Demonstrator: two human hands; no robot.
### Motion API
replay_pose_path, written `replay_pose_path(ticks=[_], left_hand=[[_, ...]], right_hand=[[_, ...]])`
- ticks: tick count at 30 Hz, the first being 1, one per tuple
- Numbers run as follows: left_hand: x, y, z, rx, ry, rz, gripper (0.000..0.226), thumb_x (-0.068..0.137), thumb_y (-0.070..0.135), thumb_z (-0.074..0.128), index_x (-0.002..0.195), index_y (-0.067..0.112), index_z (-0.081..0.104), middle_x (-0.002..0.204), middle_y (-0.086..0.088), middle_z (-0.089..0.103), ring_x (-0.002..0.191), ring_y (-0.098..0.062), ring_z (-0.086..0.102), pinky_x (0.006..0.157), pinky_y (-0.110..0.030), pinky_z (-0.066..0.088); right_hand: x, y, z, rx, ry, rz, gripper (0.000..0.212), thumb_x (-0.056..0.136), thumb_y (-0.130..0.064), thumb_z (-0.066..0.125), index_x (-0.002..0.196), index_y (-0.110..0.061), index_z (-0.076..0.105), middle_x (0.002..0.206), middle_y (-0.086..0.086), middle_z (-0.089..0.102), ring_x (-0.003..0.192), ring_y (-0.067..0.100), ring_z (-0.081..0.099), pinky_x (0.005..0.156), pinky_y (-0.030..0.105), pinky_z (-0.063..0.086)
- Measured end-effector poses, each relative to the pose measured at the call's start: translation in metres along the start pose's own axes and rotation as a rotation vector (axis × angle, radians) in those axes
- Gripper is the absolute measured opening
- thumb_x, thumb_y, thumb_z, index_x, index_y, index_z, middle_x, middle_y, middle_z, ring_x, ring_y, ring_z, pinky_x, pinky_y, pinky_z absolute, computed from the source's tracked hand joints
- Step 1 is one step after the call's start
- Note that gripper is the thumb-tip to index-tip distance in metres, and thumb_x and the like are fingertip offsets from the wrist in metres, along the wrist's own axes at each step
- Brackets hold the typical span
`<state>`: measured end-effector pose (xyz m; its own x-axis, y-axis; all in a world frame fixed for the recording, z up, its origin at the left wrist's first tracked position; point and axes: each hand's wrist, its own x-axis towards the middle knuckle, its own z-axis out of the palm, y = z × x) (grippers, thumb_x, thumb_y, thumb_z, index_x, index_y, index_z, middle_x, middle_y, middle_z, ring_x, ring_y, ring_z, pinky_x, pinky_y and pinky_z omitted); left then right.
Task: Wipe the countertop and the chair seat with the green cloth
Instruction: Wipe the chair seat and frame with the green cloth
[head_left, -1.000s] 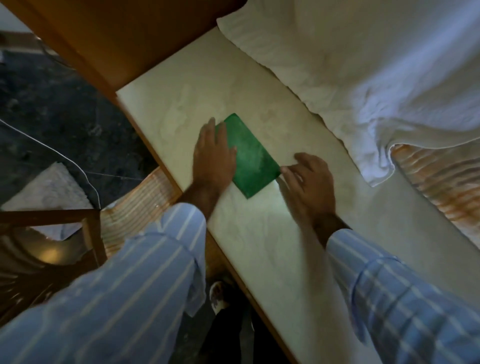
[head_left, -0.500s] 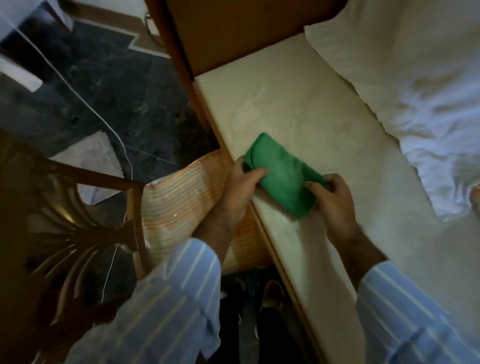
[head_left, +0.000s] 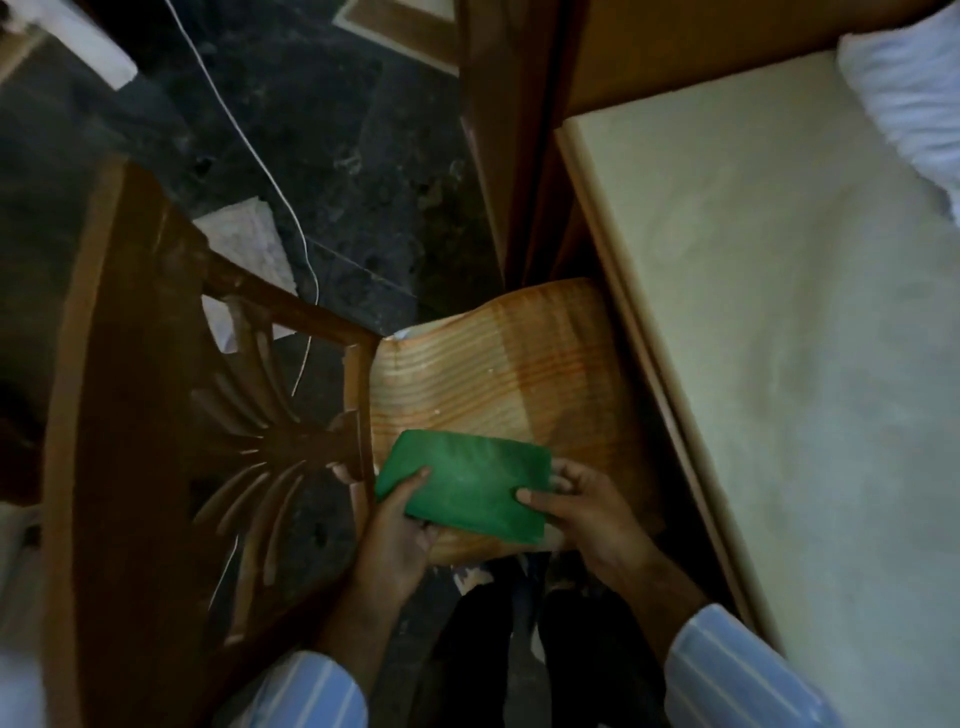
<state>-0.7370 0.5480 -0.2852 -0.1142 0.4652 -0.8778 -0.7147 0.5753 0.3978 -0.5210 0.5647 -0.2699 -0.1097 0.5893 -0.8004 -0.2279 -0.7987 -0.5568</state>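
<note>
The folded green cloth (head_left: 467, 483) is held flat over the near part of the chair seat (head_left: 498, 364), which has an orange striped cover. My left hand (head_left: 400, 540) grips the cloth's left end, thumb on top. My right hand (head_left: 587, 514) grips its right end, thumb on top. The pale countertop (head_left: 769, 312) lies to the right of the chair, with its wooden edge next to the seat.
The dark wooden chair back (head_left: 171, 426) with carved slats stands to the left. A white towel (head_left: 914, 88) lies on the counter's far right. A thin white cable (head_left: 260, 171) and a pale mat (head_left: 249, 260) lie on the dark floor. My feet (head_left: 519, 623) are below the seat.
Both hands lifted the green cloth off the countertop and carried it left and down over the chair seat. The view swung left toward the chair.
</note>
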Motion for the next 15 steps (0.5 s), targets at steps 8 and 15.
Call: replay_pose_path(ticks=[8, 15], left_hand=[[0.094, -0.017, -0.026, 0.210, 0.146, 0.061, 0.029, 0.088, 0.013, 0.070, 0.116, 0.020, 0.072, 0.113, -0.001, 0.077, 0.101, -0.018, 0.073, 0.080, -0.042, 0.061], [0.185, 0.013, 0.004, 0.583, 0.188, 0.421, 0.042, 0.087, 0.008, 0.072, 0.127, 0.020, 0.064, 0.121, -0.004, 0.070, 0.108, -0.020, 0.069, 0.089, -0.036, 0.058]], right_hand=[[0.110, 0.023, 0.002, -0.097, 0.151, 0.154, 0.027, 0.097, -0.008, 0.066, 0.124, -0.009, 0.067, 0.119, 0.014, 0.074, 0.100, 0.030, 0.071, 0.079, 0.037, 0.056], [0.216, -0.003, 0.016, -0.283, 0.128, -0.026, 0.036, 0.096, 0.004, 0.063, 0.131, 0.008, 0.060, 0.118, 0.023, 0.068, 0.100, 0.033, 0.068, 0.080, 0.038, 0.059]])
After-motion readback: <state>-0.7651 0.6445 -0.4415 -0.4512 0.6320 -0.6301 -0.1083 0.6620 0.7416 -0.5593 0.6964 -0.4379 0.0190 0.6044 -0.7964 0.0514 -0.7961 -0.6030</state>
